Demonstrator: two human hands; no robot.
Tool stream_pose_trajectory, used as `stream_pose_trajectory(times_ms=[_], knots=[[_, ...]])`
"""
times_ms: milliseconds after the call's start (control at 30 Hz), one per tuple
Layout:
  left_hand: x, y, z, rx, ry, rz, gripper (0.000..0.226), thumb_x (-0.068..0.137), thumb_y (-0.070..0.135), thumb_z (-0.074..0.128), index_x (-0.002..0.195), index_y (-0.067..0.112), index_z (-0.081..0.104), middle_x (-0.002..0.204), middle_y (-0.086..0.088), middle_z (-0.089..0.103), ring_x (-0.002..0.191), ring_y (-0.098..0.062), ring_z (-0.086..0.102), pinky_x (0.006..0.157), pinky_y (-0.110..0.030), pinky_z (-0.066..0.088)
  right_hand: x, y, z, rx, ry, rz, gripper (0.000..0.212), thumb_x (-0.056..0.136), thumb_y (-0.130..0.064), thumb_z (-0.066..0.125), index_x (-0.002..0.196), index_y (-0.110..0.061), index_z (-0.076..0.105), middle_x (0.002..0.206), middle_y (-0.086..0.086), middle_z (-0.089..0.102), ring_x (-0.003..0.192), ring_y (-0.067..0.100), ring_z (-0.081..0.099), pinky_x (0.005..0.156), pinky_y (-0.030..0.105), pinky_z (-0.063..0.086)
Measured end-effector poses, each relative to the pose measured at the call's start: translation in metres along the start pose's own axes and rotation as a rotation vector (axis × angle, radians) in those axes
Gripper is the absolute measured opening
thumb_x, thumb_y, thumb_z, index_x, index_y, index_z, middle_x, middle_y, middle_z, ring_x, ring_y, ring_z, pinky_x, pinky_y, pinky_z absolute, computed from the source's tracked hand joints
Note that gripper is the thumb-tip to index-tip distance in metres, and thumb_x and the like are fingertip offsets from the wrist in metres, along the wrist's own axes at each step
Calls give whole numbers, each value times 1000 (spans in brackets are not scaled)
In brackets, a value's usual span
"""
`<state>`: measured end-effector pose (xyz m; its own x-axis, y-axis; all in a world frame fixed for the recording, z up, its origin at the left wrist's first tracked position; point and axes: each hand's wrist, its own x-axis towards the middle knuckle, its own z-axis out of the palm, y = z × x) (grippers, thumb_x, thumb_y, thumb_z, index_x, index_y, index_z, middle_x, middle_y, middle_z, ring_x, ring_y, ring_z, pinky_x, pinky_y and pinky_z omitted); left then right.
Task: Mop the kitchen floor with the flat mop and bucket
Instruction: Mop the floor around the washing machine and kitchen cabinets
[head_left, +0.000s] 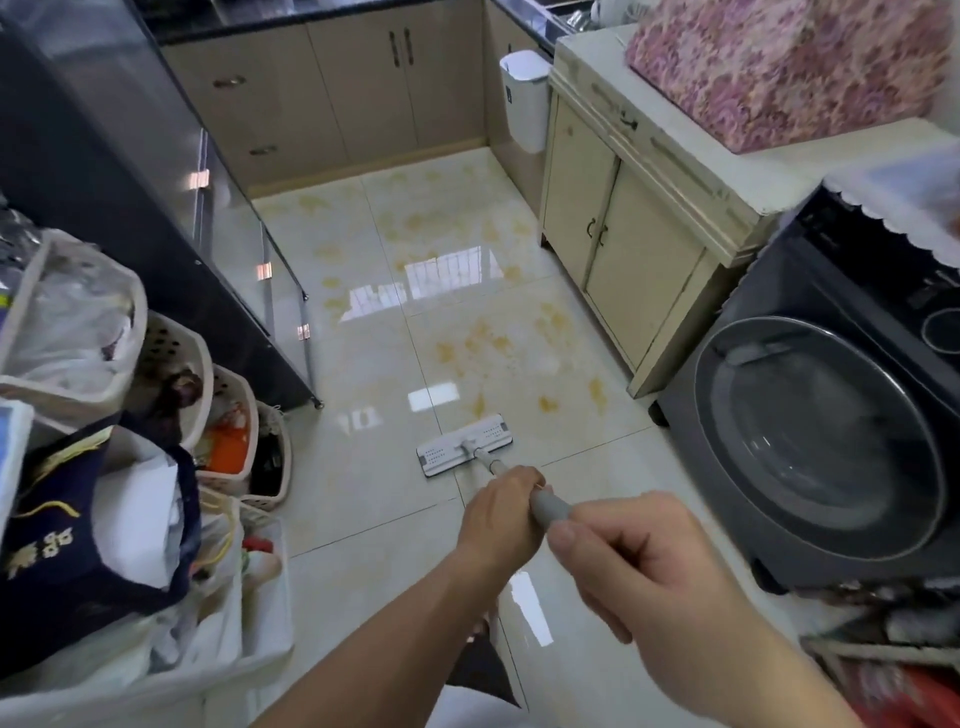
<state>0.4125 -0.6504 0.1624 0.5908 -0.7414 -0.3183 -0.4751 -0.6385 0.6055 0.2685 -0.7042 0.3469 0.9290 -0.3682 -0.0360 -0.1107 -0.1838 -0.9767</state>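
Both my left hand (501, 512) and right hand (644, 561) clench the mop (464, 445) handle. Yellow stains at twelve o'clock remain on the floor (363, 519); most mopping seems left.

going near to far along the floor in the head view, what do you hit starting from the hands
right hand → left hand → mop head → yellow stains on the floor → white bin

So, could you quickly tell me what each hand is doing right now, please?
Left hand: closed around the flat mop handle, lower down the handle.
Right hand: closed around the same handle, higher up.
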Motion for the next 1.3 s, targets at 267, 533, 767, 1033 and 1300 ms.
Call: stream_pose_trajectory(times_ms=[267, 533, 767, 1033, 1300], knots=[[189, -59, -62, 38, -150, -173, 43, 97, 33, 50, 140, 30, 53, 135, -7, 62, 119, -28, 60, 103, -38, 47, 164, 54, 19, 3, 198, 158, 55, 99, -25, 56, 60, 10, 38, 55, 32, 34, 52, 36, 31, 55, 48, 29], [209, -33, -47, 304, -96, -27, 42, 88, 20, 56, 129, 27, 61, 119, -2, 67, 106, -27, 65, 81, -35, 53, 164, 59, -18, 77, 251, 191, 57, 83, -46, 53, 56, 4, 39, 56, 31, 36, 54, 22, 32, 58, 42, 30], [123, 49, 21, 263, 7, 10, 16, 81, 30, 51, 93, 26, 60, 90, 3, 69, 83, -27, 66, 62, -31, 45, 67, 26, -86, 6, 158, 140, 49, 88, -31, 53, 55, 2, 40, 53, 29, 36, 51, 32, 31, 56, 45, 29], [22, 170, 111, 100, 21, 84, 28, 88, 50, 41, 91, 28, 58, 82, 4, 69, 79, -19, 67, 70, -39, 59, -53, -22, -183, -58, 9, 36, 55, 88, -49, 57, 46, -15, 47, 40, 3, 46, 39, 7, 38, 48, 12, 34], [14, 195, 126, 173, 16, 151, 15, 87, 26, 54, 100, 26, 63, 98, -4, 73, 92, -29, 66, 67, -33, 45, -100, 23, -181, 322, 425, -367, 31, 84, -9, 50, 54, -16, 43, 46, 6, 37, 44, 26, 30, 49, 49, 28]])
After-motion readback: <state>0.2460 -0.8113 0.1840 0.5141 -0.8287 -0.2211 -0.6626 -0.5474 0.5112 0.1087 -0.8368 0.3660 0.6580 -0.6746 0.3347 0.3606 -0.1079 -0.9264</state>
